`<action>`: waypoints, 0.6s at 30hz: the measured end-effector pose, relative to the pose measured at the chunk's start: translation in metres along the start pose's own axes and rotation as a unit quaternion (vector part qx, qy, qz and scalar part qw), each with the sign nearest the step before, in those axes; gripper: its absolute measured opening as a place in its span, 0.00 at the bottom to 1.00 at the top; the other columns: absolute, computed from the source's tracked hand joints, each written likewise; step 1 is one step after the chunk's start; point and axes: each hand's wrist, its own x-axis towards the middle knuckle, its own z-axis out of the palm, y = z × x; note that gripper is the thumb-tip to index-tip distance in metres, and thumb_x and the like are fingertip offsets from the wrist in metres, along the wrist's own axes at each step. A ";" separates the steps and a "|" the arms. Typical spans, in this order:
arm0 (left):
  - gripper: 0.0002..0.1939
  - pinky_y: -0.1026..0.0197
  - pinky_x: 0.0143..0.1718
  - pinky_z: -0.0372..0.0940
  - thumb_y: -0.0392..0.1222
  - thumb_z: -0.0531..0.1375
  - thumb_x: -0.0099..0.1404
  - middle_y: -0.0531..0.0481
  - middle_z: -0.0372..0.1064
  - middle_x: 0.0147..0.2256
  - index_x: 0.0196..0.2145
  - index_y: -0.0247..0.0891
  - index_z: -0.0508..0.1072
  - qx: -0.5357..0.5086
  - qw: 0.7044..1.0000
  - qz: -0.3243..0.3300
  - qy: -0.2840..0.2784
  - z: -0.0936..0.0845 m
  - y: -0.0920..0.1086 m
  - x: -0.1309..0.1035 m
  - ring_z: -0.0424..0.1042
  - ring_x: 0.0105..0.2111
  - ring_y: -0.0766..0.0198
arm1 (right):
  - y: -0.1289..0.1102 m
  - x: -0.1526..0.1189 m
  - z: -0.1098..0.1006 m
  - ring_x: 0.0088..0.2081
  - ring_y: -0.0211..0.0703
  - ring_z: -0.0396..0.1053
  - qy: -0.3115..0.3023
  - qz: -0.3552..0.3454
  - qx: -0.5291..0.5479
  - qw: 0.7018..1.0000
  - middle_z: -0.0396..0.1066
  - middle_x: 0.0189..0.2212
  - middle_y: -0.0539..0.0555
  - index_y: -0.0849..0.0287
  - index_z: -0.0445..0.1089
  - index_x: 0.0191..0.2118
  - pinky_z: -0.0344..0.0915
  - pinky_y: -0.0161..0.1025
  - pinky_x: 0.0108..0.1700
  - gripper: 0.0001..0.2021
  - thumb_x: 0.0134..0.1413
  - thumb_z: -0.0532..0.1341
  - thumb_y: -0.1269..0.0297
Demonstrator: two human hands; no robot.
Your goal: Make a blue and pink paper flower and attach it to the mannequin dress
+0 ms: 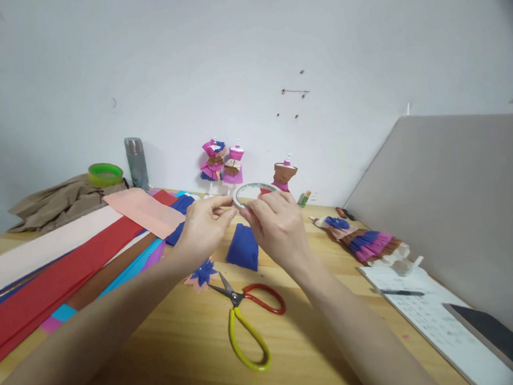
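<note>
A roll of tape is held up above the middle of the table. My right hand is closed round its near right side. My left hand has thumb and forefinger drawn together at the roll's left edge; what lies between the fingertips is too small to make out. Below the hands are a folded blue paper piece and a blue and peach paper flower. Scissors with one red and one yellow handle lie with their blades apart, nearer to me.
Coloured paper strips cover the left side. Behind stand a flask, green tape on brown cloth, and small dressed mannequins. At right lie a paper dress, a white board, a pen and a phone.
</note>
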 end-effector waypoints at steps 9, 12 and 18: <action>0.09 0.60 0.37 0.72 0.38 0.61 0.56 0.46 0.78 0.34 0.34 0.35 0.78 -0.021 0.999 -0.016 0.027 0.004 0.001 -0.005 0.77 0.33 0.60 | 0.003 -0.002 0.002 0.28 0.43 0.59 -0.003 -0.001 -0.013 1.000 0.64 0.21 0.52 0.57 0.65 0.26 0.55 0.40 0.37 0.15 0.65 0.53 0.64; 0.07 0.60 0.36 0.72 0.38 0.63 0.55 0.47 0.77 0.31 0.32 0.35 0.77 -0.053 0.998 -0.029 0.035 0.003 -0.006 -0.001 0.76 0.31 0.61 | 0.001 -0.003 0.003 0.27 0.43 0.58 -0.005 0.002 0.003 1.000 0.63 0.21 0.51 0.57 0.65 0.26 0.55 0.40 0.37 0.15 0.65 0.52 0.64; 0.04 0.66 0.29 0.71 0.37 0.63 0.54 0.52 0.72 0.24 0.25 0.35 0.72 -0.084 0.994 -0.061 0.040 0.003 -0.006 0.000 0.74 0.25 0.66 | -0.003 -0.003 0.003 0.27 0.43 0.59 -0.005 -0.007 0.003 1.000 0.63 0.21 0.51 0.57 0.66 0.27 0.56 0.39 0.38 0.14 0.65 0.53 0.64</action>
